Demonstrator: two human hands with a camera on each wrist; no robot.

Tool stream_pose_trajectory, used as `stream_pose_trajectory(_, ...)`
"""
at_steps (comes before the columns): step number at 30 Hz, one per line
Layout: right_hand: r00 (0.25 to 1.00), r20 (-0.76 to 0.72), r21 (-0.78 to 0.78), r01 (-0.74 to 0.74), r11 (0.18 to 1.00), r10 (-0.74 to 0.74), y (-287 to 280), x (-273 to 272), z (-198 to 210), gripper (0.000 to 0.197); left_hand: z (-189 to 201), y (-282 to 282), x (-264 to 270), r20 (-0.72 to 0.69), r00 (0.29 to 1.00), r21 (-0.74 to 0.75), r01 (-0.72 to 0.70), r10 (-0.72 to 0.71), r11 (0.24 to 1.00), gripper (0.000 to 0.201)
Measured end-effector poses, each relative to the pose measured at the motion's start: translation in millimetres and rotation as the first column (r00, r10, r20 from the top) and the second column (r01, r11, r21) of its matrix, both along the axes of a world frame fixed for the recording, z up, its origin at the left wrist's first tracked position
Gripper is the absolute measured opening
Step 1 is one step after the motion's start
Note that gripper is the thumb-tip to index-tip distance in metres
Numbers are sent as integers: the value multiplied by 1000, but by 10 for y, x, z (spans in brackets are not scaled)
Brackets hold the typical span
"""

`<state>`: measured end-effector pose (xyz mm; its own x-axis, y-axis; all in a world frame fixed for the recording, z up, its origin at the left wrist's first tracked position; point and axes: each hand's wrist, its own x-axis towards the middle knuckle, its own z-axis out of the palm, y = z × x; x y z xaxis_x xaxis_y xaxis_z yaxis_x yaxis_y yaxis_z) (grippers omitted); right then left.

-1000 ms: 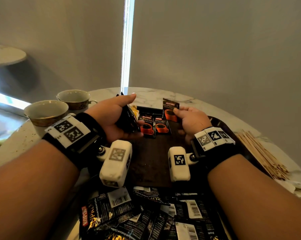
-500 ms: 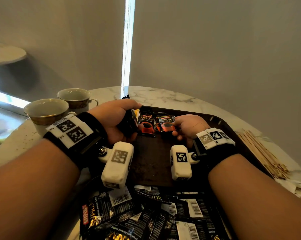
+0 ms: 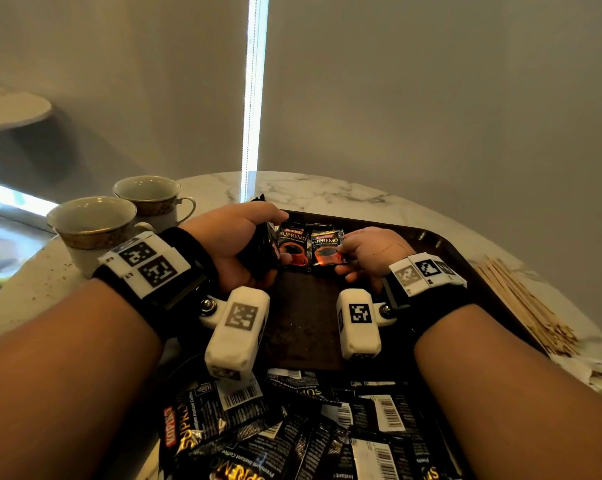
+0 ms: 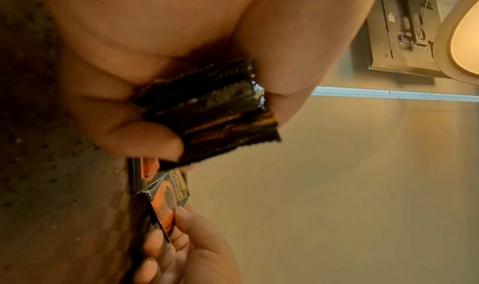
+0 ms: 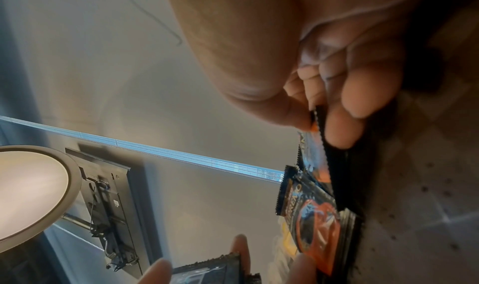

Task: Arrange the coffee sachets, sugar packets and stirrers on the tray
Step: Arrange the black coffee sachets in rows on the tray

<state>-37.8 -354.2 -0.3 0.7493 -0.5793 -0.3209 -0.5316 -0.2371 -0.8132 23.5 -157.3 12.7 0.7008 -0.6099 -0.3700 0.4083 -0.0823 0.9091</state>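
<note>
My left hand [image 3: 258, 244] grips a stack of black coffee sachets [image 4: 215, 112] over the far left of the dark brown tray [image 3: 434, 237]. My right hand [image 3: 353, 258] pinches the corner of one sachet [image 3: 327, 249], held low at the tray's far end beside another sachet [image 3: 292, 244] that lies face up there. In the right wrist view the thumb and fingertips [image 5: 337, 132] clamp that sachet's [image 5: 312, 157] edge. Several loose sachets [image 3: 292, 427] are heaped at the tray's near edge. Wooden stirrers [image 3: 521, 306] lie on the table to the right of the tray.
Two gold-rimmed cups [image 3: 91, 230] [image 3: 150, 199] stand on the round marble table [image 3: 327, 192] at the left. White packets [image 3: 601, 375] lie at the right edge near the stirrers. A wall stands close behind the table.
My right hand has come down from above the tray with its sachet and now holds it low beside the sachet lying there. My left hand has stayed in place with its stack.
</note>
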Motion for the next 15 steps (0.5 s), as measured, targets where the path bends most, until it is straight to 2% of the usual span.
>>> stream_pose_trajectory(4,1000,-15,-14,-10,1000,10,25,-14,6,4,-5,-8,-9,-2,1000,-2,10,-10,1000,11)
stream_pose_trajectory(6,999,-21,-45,-29,999,28,44,-25,16,13,-4,-6,-14,4,1000,1,10,-10,1000,10)
stream_pose_trajectory(8,996,-40,-150,-82,985,77,41,-30,13,18,0,-7,-13,7,1000,2,10,-10,1000,10)
stream_pose_trajectory(10,997,-21,-228,-76,971,73,40,-40,12,11,7,-5,-15,3,1000,4,11,-11,1000,10)
stream_pose_trajectory(12,998,-19,-233,-58,971,55,51,-49,-2,8,9,-4,-12,1,1000,8,14,-14,1000,10)
stream_pose_trajectory(14,999,12,-153,-40,987,43,25,-39,-42,19,6,0,-5,0,1000,9,14,-14,1000,11)
stream_pose_trajectory(15,999,24,-136,-32,990,35,24,-41,-49,17,0,1,2,1,1000,12,14,-14,1000,11)
